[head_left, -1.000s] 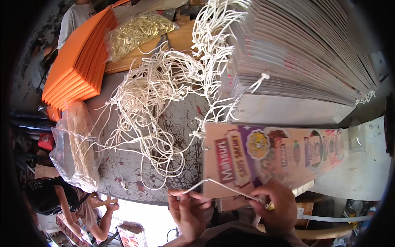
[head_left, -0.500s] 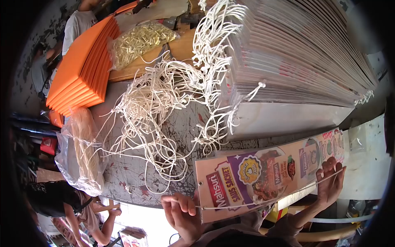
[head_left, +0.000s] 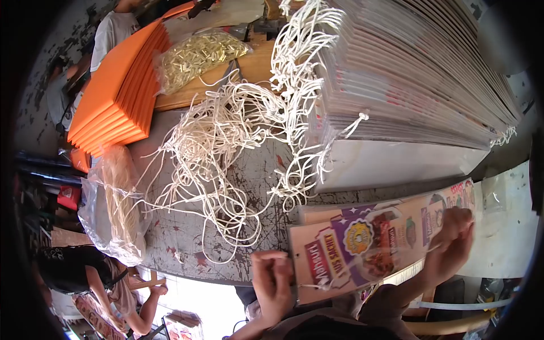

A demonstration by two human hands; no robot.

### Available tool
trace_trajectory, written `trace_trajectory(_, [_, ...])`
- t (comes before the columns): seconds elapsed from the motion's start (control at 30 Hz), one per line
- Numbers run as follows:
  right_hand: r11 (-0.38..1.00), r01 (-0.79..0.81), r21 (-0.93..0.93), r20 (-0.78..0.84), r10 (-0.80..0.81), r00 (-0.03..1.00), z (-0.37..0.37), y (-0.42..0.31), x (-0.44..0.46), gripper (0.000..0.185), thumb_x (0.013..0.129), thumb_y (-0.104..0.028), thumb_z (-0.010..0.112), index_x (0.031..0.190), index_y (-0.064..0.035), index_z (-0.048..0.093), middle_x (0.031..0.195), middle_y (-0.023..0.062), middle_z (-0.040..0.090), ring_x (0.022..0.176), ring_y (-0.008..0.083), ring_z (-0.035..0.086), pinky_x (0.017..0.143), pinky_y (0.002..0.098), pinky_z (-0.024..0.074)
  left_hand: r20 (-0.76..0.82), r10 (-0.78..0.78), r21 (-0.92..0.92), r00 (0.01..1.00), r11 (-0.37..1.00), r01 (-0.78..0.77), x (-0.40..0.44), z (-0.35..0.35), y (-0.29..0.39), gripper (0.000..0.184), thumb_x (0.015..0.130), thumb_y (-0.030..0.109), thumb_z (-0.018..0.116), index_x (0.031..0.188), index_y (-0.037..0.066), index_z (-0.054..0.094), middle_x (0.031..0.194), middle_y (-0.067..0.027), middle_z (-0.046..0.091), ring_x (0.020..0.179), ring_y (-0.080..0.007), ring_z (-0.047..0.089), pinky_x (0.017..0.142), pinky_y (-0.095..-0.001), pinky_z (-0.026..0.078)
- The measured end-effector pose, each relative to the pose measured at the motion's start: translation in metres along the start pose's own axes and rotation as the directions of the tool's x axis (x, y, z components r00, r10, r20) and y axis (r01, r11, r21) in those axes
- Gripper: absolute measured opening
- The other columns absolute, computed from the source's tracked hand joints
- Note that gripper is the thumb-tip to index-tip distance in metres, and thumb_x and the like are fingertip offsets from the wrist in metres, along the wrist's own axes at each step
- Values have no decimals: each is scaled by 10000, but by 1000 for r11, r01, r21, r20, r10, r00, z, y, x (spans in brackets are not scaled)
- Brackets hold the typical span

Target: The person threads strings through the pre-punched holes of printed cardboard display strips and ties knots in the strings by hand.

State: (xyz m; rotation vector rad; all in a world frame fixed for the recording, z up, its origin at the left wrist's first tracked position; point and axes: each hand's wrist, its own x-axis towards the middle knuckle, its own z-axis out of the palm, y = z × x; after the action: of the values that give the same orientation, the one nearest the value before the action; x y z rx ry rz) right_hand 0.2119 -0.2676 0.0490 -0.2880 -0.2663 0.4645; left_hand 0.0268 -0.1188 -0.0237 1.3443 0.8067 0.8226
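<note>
A printed plastic-covered sign point(head_left: 362, 249) with food pictures lies on top of similar signs at the front edge of the table. My left hand point(head_left: 273, 283) is at its left edge, fingers bent together; what they grip is hidden. A short piece of white cord point(head_left: 310, 287) shows on the sign's lower left corner beside that hand. Over the sign's right part, my right hand point(head_left: 451, 241) is closed and blurred, with a bit of the white cord at its wrist side. A tangled heap of white cords point(head_left: 212, 141) lies behind the sign.
A tall stack of corded signs point(head_left: 408, 107) stands at the back right. Orange folded sheets point(head_left: 113, 96), a bag of brass-coloured small tubes point(head_left: 201, 56) and a bag of cord point(head_left: 119, 209) sit at the left. Another person point(head_left: 85, 275) is at the lower left.
My left hand has moved right to the sign's edge, and my right hand has closed from a spread pose. The cord stretched between them no longer shows taut. The sign has shifted slightly right.
</note>
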Motion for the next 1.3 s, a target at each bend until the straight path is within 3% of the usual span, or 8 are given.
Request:
trace_trajectory(0.07, [692,72,-719,73,-28,997,-3,33,-18,92,879,-67,458,894,16,495,740,58,484,574,112,438,492,221,353,75,-58,15,996,998,57,3,-5,0,79,879,12,413,950,24,447,674,-19,465,545,-68,407,483,-198,324])
trace_trajectory(0.1, [508,207,-836,300,108,948,0,45,-16,107,860,-61,493,929,15,525,759,73,538,569,118,475,486,219,367,96,-25,117,995,993,13,6,-8,1,94,866,-2,441,957,9,460,683,-46,499,542,-72,446,485,-200,361])
trace_trajectory(0.13, [317,377,-870,467,288,836,4,57,-14,143,841,-55,527,963,14,556,777,87,592,564,123,512,480,217,381,121,6,216,993,976,-32,8,-11,1,113,853,-16,468,965,-6,474,692,-73,533,539,-76,484,487,-201,399])
trace_trajectory(0.2, [116,105,-988,141,373,917,26,78,-27,163,780,-21,595,941,-10,585,799,100,626,565,177,540,525,269,428,33,-29,127,999,992,24,9,-15,1,155,816,-23,519,968,6,522,711,-58,530,493,-60,460,454,-211,381])
trace_trajectory(0.3, [-111,289,-951,208,462,862,27,90,-25,213,744,14,620,950,-17,579,785,100,592,600,232,530,595,317,447,94,-25,455,995,890,-21,13,-17,14,250,725,-88,552,958,4,557,789,-64,528,586,-59,504,501,-203,389])
trace_trajectory(0.4, [-166,474,-865,342,495,798,19,95,-23,203,738,8,623,932,-21,571,779,97,546,656,260,503,600,329,429,119,160,480,980,855,-198,16,-14,3,238,721,-28,628,938,68,609,786,-40,540,436,-81,427,409,-236,350])
trace_trajectory(0.57, [-252,487,-836,323,492,808,20,99,-24,194,722,-22,646,896,-39,563,753,82,468,682,244,459,567,326,401,143,-9,486,990,872,-62,17,-14,12,224,667,-87,629,861,22,606,769,-66,543,559,-127,514,479,-243,378])
trace_trajectory(1.3, [-331,581,-743,363,530,766,18,112,-25,177,738,-130,665,822,-33,543,766,89,463,698,245,477,592,330,419,241,150,566,959,781,-264,19,-17,0,191,731,85,654,911,68,593,815,-79,561,581,-260,582,482,-339,456])
